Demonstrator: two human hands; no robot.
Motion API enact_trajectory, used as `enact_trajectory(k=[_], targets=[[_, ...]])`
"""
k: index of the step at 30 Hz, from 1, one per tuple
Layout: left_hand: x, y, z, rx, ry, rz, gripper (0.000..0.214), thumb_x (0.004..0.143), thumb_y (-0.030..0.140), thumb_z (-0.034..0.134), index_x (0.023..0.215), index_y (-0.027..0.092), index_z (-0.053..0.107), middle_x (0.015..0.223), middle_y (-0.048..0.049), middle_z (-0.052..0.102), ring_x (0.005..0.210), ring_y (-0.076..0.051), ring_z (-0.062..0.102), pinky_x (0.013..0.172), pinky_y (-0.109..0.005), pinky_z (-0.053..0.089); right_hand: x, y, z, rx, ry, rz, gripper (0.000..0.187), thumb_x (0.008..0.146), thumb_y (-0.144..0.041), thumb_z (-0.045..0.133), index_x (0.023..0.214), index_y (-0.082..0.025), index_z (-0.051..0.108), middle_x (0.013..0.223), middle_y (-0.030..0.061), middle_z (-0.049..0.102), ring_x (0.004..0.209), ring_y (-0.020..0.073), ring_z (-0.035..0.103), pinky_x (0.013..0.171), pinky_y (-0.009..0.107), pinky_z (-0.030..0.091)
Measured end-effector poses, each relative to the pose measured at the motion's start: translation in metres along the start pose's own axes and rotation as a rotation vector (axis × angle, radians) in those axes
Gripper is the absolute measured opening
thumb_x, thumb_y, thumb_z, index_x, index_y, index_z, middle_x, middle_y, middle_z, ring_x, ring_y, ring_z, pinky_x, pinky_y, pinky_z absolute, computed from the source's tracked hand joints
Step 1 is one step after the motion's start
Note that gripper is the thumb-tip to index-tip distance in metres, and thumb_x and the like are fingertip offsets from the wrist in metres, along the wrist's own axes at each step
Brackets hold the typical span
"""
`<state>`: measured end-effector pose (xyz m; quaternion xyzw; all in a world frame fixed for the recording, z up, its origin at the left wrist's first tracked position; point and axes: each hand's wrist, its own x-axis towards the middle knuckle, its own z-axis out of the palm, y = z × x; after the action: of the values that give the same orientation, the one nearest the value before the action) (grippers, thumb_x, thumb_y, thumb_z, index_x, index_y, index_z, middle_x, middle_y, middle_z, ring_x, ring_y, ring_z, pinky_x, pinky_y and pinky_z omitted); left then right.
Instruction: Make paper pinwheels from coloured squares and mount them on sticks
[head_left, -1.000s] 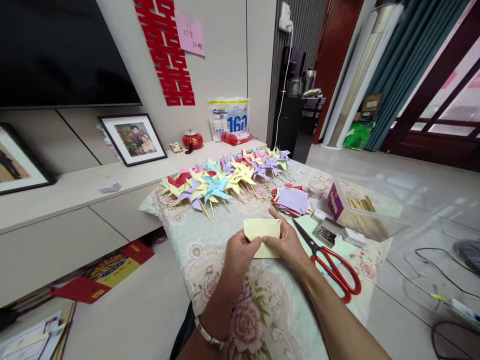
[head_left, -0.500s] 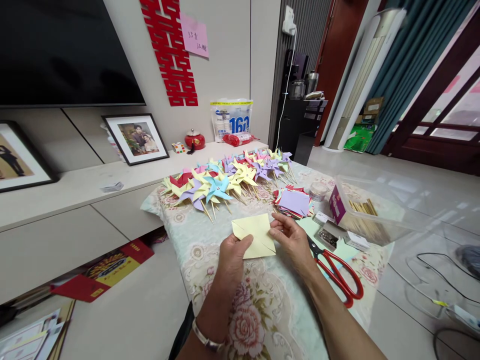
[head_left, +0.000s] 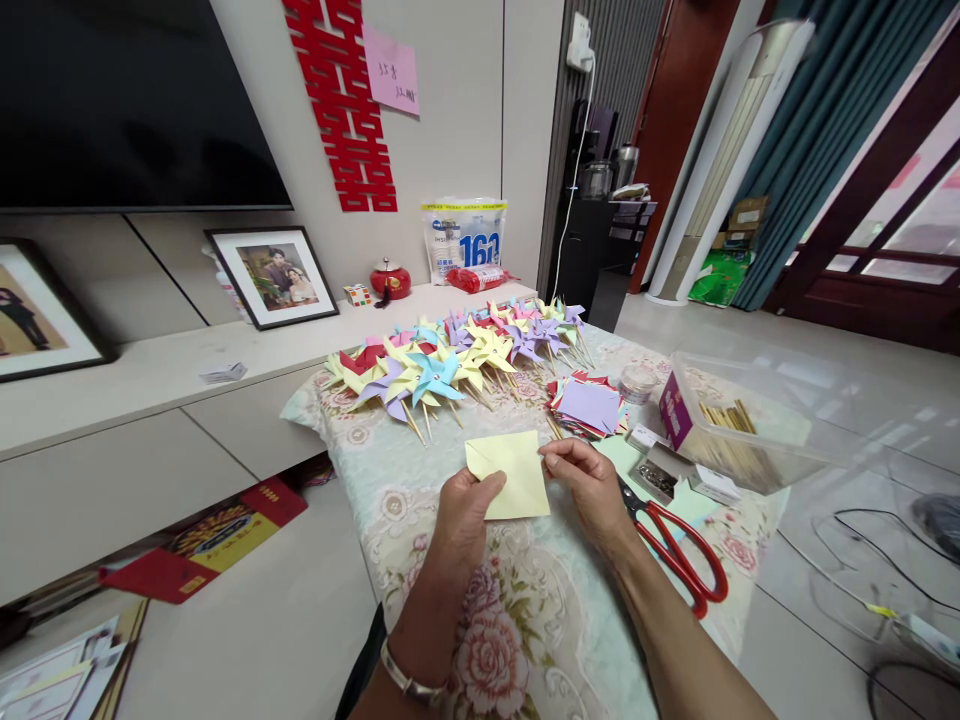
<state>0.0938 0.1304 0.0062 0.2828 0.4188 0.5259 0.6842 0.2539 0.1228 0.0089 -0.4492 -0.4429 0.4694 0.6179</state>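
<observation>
My left hand [head_left: 469, 510] grips a pale yellow paper square [head_left: 517, 480] by its left side, thumb on top. Cut lines run in from some of the square's corners. At the upper right edge of the paper, my right hand [head_left: 589, 480] has its thumb and forefinger pinched together. Red-handled scissors [head_left: 675, 550] lie beside my right wrist, partly covered by it. Beyond my hands rests a stack of coloured paper squares [head_left: 591, 405], a purple one on top. Finished paper pinwheels [head_left: 435, 375] on sticks cover the far side of the table.
A clear plastic box [head_left: 750, 450] of wooden sticks [head_left: 727, 430] stands at the right. Near it are a small open box of metal fasteners [head_left: 660, 475], a white box [head_left: 714, 483] and a round tub [head_left: 637, 382]. A flowered tablecloth [head_left: 495, 650] covers the table.
My right thumb and forefinger have closed together at the paper's right edge. The square is tilted slightly differently, and its lower right cut shows less.
</observation>
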Motion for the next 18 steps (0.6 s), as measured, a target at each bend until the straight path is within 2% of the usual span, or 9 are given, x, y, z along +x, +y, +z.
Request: enact_trajectory(k=[5, 11, 15, 18], targets=[[-0.0003, 0.0, -0.0005, 0.008, -0.015, -0.004, 0.033, 0.057, 0.024, 0.081, 0.086, 0.011, 0.075, 0.075, -0.0086, 0.079, 0.07, -0.025, 0.072, 0.068, -0.032, 0.054, -0.0009, -0.0036, 0.0, -0.018, -0.06, -0.04, 0.012, 0.076, -0.031, 0.071, 0.072, -0.02, 0.07, 0.065, -0.0002, 0.061, 0.065, 0.0157, 0.052, 0.066, 0.029, 0.04], [0.0035, -0.0015, -0.0016, 0.033, -0.035, 0.001, 0.034, 0.055, 0.026, 0.084, 0.085, 0.01, 0.075, 0.073, -0.0088, 0.078, 0.066, -0.024, 0.07, 0.066, -0.032, 0.053, -0.0035, -0.007, 0.001, -0.048, -0.107, -0.071, 0.027, 0.081, -0.041, 0.07, 0.064, -0.02, 0.065, 0.061, 0.0003, 0.06, 0.061, 0.0155, 0.051, 0.063, 0.03, 0.041], [0.0059, 0.0015, -0.0004, 0.059, -0.051, 0.001, 0.029, 0.057, 0.023, 0.081, 0.082, 0.01, 0.075, 0.072, -0.0076, 0.077, 0.06, -0.02, 0.068, 0.063, -0.029, 0.052, -0.0055, -0.0074, 0.0027, -0.076, -0.116, -0.049, 0.023, 0.075, -0.043, 0.078, 0.076, -0.02, 0.073, 0.065, 0.0008, 0.065, 0.058, 0.0144, 0.052, 0.058, 0.028, 0.041], [0.0078, 0.0027, 0.0003, 0.104, -0.015, 0.029, 0.027, 0.057, 0.02, 0.079, 0.082, 0.01, 0.076, 0.07, -0.0065, 0.077, 0.058, -0.019, 0.067, 0.059, -0.028, 0.051, -0.0066, -0.0071, 0.0036, -0.123, -0.123, -0.039, 0.024, 0.075, -0.042, 0.078, 0.086, -0.022, 0.077, 0.069, 0.0012, 0.067, 0.054, 0.0133, 0.051, 0.052, 0.027, 0.041]])
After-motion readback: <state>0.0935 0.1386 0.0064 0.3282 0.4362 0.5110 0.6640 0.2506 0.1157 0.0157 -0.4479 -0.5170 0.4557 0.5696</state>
